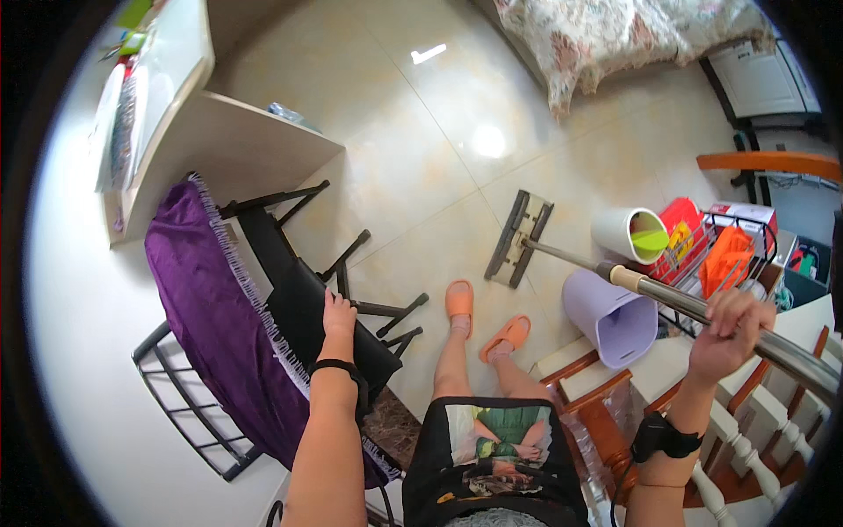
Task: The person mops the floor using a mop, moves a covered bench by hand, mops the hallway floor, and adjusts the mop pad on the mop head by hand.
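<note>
My left hand [339, 316] grips the edge of a black padded folding bench [306, 309] with dark metal legs. A purple satin cloth [224, 329] with white fringe hangs beside the bench on its wall side. In my right hand [731, 332] is the metal pole [675, 300] of a flat mop. The pole slants down to the left, and the mop head [520, 238] lies on the floor tiles ahead of my orange slippers [460, 304].
A lilac bin [609, 319] and a white bin [625, 234] stand to the right, near a wire basket [728, 257] of goods. White stair balusters [744, 448] rise at the lower right. A cabinet panel [263, 141] juts out at the left. A floral cloth [593, 39] hangs at the top.
</note>
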The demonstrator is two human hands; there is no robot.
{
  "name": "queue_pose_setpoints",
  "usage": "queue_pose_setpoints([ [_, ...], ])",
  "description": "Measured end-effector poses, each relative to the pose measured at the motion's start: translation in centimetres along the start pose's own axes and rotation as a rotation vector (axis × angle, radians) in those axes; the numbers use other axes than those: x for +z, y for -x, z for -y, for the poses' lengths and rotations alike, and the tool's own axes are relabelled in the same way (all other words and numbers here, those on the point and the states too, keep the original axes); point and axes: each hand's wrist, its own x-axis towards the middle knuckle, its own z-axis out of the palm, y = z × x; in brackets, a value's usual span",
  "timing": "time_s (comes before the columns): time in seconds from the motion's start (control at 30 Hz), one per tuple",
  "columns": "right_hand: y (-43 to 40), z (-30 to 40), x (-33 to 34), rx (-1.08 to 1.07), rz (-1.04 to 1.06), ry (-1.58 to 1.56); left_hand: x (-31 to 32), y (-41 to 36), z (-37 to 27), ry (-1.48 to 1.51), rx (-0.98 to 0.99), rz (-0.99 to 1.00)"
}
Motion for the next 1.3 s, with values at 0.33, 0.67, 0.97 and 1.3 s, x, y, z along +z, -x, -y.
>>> queue_pose_setpoints([
  [0.33,-1.0,-1.1,-0.8,0.031,-0.098,0.027,-2.0,-3.1,1.1,-0.077,0.267,0.213],
  [0.67,-2.5,-1.9,-4.8,0.164,-0.188,-0.083,-19.9,-0.1,3.5,-0.202,0.315,-0.131],
  [0.97,-5.0,-3.3,-7.9,0.29,-0.235,-0.041,-44.5,-5.9,5.5,-0.263,0.137,-0.29],
  [1.3,-11.8,-7.3,-6.8,0.376,-0.545,0.105,-62.6,-23.4,13.0,-0.197,0.051,-0.268],
])
